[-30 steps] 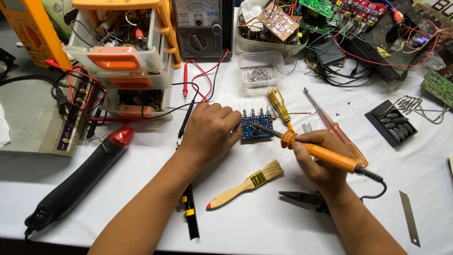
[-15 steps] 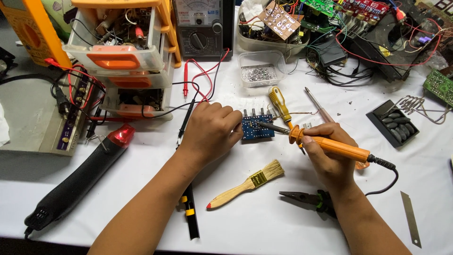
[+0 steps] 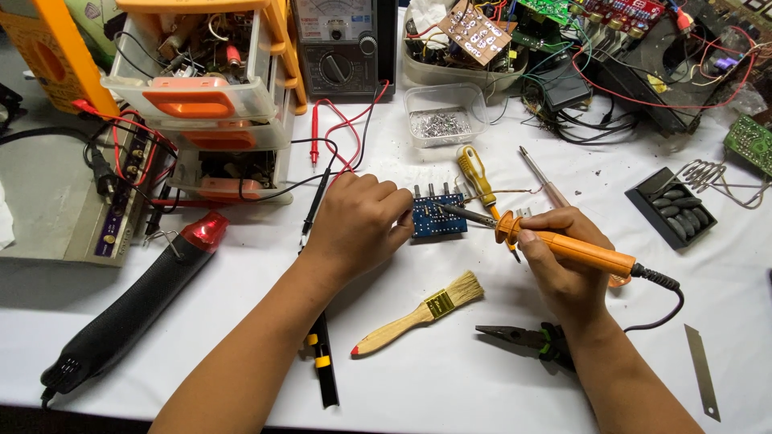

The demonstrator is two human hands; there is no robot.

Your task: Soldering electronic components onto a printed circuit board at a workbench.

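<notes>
My left hand (image 3: 359,223) rests on the white table and holds the left edge of a small blue circuit board (image 3: 440,217). An orange-handled soldering iron (image 3: 567,247) is gripped in my right hand (image 3: 565,269), and its metal tip touches the top of the blue board. The iron's black cord (image 3: 666,291) loops off to the right. A thin wire of solder (image 3: 515,193) runs just above the iron's tip.
A wooden brush (image 3: 422,312) and black pliers (image 3: 523,336) lie in front of my hands. A yellow screwdriver (image 3: 477,174) and a metal-shafted tool (image 3: 543,182) lie behind the board. A black and red heat gun (image 3: 137,299) lies left. Drawers (image 3: 201,96), a multimeter (image 3: 336,44) and loose boards crowd the back.
My right hand has swung the soldering iron left, bringing its tip onto the blue board. My left hand has stayed on the board.
</notes>
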